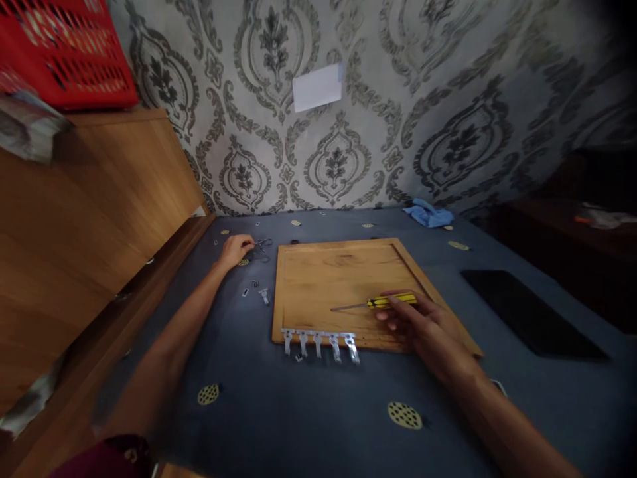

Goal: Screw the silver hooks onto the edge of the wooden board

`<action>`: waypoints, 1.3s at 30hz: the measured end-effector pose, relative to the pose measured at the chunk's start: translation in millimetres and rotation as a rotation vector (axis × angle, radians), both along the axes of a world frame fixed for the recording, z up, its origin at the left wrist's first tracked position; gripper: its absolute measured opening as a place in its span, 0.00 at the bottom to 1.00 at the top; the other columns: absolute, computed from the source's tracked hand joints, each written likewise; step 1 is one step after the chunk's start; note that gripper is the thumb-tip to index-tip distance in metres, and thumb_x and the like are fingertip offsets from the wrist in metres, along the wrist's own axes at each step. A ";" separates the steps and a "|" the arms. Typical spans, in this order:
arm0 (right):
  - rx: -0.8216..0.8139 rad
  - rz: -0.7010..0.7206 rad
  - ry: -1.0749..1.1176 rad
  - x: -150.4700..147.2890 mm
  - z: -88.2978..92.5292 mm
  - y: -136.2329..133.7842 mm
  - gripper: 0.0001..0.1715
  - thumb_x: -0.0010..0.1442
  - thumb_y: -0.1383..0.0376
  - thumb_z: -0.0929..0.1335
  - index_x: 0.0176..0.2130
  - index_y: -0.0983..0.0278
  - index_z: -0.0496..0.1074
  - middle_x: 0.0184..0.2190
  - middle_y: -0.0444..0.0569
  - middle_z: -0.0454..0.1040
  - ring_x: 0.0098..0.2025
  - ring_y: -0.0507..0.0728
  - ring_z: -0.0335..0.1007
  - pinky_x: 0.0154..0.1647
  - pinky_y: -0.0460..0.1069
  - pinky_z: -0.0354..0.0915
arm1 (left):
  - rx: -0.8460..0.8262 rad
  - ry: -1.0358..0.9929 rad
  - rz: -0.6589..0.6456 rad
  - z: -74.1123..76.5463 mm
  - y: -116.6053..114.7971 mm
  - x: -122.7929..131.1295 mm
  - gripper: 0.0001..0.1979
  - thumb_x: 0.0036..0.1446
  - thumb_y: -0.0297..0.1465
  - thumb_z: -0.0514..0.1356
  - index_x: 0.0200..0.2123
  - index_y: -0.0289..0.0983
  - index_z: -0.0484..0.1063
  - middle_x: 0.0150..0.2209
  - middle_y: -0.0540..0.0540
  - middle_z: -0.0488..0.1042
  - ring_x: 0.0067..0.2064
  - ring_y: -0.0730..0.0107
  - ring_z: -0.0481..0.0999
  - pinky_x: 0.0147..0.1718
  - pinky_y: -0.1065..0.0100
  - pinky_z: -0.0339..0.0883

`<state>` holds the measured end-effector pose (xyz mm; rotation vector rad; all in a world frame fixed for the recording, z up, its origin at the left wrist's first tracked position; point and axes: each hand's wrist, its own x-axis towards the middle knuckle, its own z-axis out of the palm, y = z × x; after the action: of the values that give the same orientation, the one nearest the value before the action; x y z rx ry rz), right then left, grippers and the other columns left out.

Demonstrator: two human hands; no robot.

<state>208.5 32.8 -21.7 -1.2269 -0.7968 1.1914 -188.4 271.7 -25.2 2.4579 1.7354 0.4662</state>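
In my right hand (430,325) is a screwdriver (393,301) with a yellow and black handle. Its thin shaft points left above the wooden board (338,279), which lies flat with a raised rim. Along the board's front left edge sits a row of several small metal clips (318,342), their ends hanging over the edge. My left hand (237,251) reaches past the board's left side, fingers closed together at some dark looped things that look like scissors (263,249). What the fingertips pinch, if anything, is too small to tell.
Left of the board lie a loose metal clip (264,296) and small metal bits (255,283). A black flat slab (532,312) lies on the right, a blue cloth (428,213) at the back. Wooden cabinets (99,199) border the left, bearing a red basket (70,53); a patterned wall stands behind.
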 end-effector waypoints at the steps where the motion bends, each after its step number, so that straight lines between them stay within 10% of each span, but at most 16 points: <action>1: -0.003 0.000 0.003 -0.3 0.1 0.1 0.36 0.31 0.43 0.83 0.32 0.62 0.76 0.23 0.48 0.77 0.22 0.51 0.66 0.22 0.44 0.63 | -0.010 0.004 -0.024 1.4 -1.2 -2.4 0.16 0.67 0.38 0.61 0.53 0.35 0.72 0.52 0.41 0.74 0.49 0.61 0.77 0.48 0.54 0.75; 13: 0.023 0.016 -0.024 -1.3 2.5 -1.9 0.36 0.32 0.41 0.82 0.31 0.62 0.75 0.22 0.48 0.76 0.21 0.51 0.65 0.20 0.46 0.60 | -0.154 0.068 -0.211 12.8 9.6 -11.5 0.13 0.67 0.37 0.62 0.48 0.34 0.73 0.46 0.44 0.76 0.45 0.64 0.78 0.46 0.57 0.75; 25: 0.030 0.013 -0.037 0.3 -2.3 -0.4 0.35 0.34 0.43 0.82 0.33 0.63 0.75 0.23 0.48 0.77 0.23 0.53 0.67 0.24 0.46 0.63 | -0.131 0.064 -0.124 5.4 35.7 11.2 0.16 0.67 0.38 0.61 0.54 0.36 0.71 0.53 0.41 0.74 0.49 0.60 0.77 0.48 0.55 0.75; 39: 0.048 0.041 -0.066 0.6 -1.3 -0.6 0.32 0.38 0.43 0.81 0.30 0.62 0.74 0.23 0.48 0.76 0.23 0.53 0.67 0.24 0.47 0.62 | -0.171 0.087 -0.137 -0.2 11.9 -3.7 0.16 0.67 0.37 0.61 0.52 0.35 0.72 0.51 0.42 0.74 0.49 0.61 0.77 0.48 0.55 0.75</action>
<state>209.1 32.1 -23.0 -1.2212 -0.8981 1.1631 -192.1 283.6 -25.4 2.4859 1.5504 0.1913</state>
